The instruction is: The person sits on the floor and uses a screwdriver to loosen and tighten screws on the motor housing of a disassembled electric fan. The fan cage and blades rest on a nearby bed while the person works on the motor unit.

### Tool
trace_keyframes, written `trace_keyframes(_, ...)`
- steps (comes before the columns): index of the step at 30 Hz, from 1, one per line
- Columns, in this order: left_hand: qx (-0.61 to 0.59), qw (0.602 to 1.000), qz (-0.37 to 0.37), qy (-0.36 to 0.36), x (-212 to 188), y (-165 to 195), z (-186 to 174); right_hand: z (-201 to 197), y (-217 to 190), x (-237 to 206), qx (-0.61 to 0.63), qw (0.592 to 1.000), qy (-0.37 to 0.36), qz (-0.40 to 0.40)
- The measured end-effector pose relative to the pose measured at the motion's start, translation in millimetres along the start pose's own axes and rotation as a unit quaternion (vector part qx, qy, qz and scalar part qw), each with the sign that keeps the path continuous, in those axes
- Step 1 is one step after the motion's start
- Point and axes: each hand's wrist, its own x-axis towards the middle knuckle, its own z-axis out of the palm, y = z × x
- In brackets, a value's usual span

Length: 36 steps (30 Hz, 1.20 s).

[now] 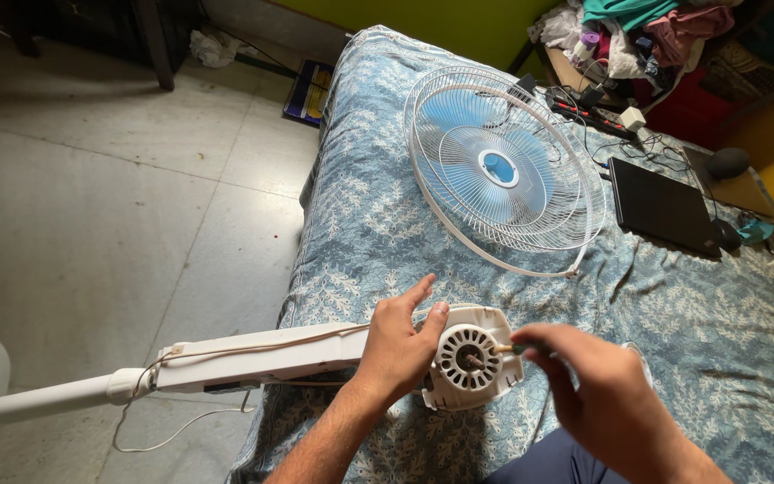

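Note:
A white fan motor housing [475, 358] lies on the blue patterned bedspread [387, 233], joined to a long white stand pole [226, 358] that sticks out over the floor to the left. My left hand [396, 345] grips the housing's left side. My right hand [584, 385] holds a screwdriver [511, 348] with a green handle, its tip at the housing's right edge by the motor vents. A white wire fan guard [503, 170] with a blue centre lies further up the bed.
A closed black laptop [660, 206], cables, a power strip and small chargers lie at the bed's far right. Piled clothes [647, 36] sit beyond. A tiled floor [100, 197] lies left, with a loose white cord [181, 430] hanging from the pole.

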Motion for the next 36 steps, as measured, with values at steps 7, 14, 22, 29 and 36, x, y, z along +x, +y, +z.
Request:
trace_keyframes(7,-0.007,1.0,-0.006,0.002,4,-3,-1,-5,2,1,-0.008,0.999,0.019,0.048)
trace_keyframes(14,0.006,1.0,-0.01,-0.002,2,-1,-1,1,-1,-8,-0.023,0.997,0.018,-0.069)
trace_keyframes(22,-0.011,1.0,-0.006,-0.003,1,0,-1,4,5,-9,-0.016,1.0,0.023,-0.013)
trace_keyframes(29,0.014,1.0,0.018,0.001,1,2,-1,7,7,-11,-0.008,1.0,0.002,-0.004)
trace_keyframes(36,-0.014,1.0,0.014,-0.007,-1,2,0,7,-2,-6,-0.022,0.998,0.002,-0.06)
